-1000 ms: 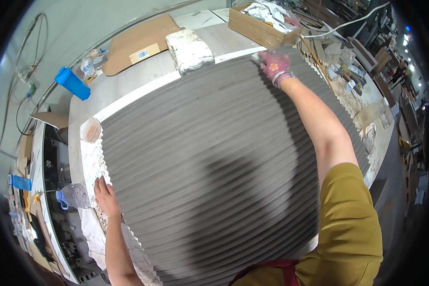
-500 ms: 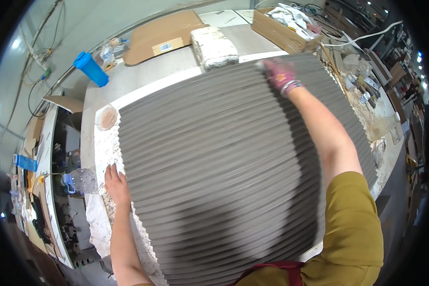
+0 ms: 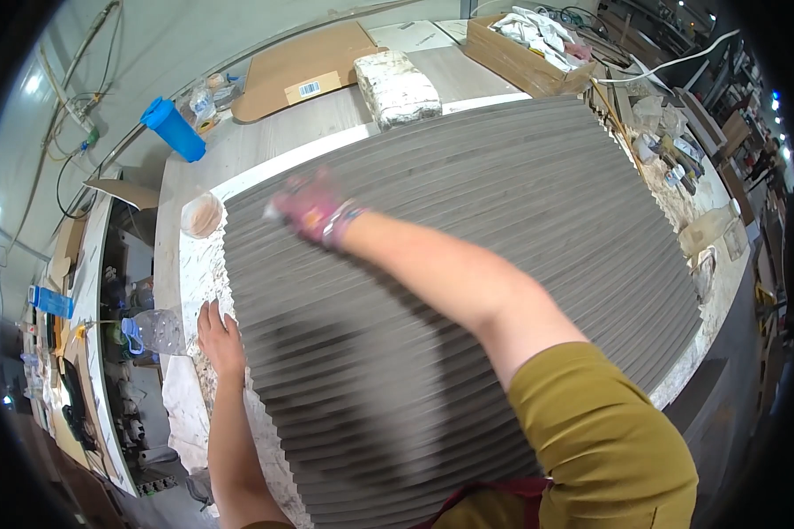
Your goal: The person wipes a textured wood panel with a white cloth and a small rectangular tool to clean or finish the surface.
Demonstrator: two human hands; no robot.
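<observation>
A large grey ribbed panel (image 3: 468, 220) lies across the white-coated worktable, its ridges running from side to side. Over its far left part is my right hand (image 3: 313, 210), in a pink patterned glove and blurred by motion. The fingers look closed round a small whitish thing at the panel's surface; its kind is too smeared to make out. Bare and flat, my left hand (image 3: 221, 342) rests with fingers apart on the rough white border (image 3: 205, 278) beside the panel's left edge. A clear plastic cup (image 3: 203, 215) with brownish contents stands just beyond it.
Past the far edge are a white-smeared block (image 3: 397, 88), a cardboard sheet (image 3: 304, 66), a blue shaker bottle (image 3: 174, 130) and a cardboard box (image 3: 520, 57) of rags. Small bottles and tools (image 3: 679, 163) crowd the right border. A large plastic jug (image 3: 154, 333) is at the left.
My right hand has swept from the panel's far right part to its far left, the forearm now crossing the middle. My left hand stays in place on the border.
</observation>
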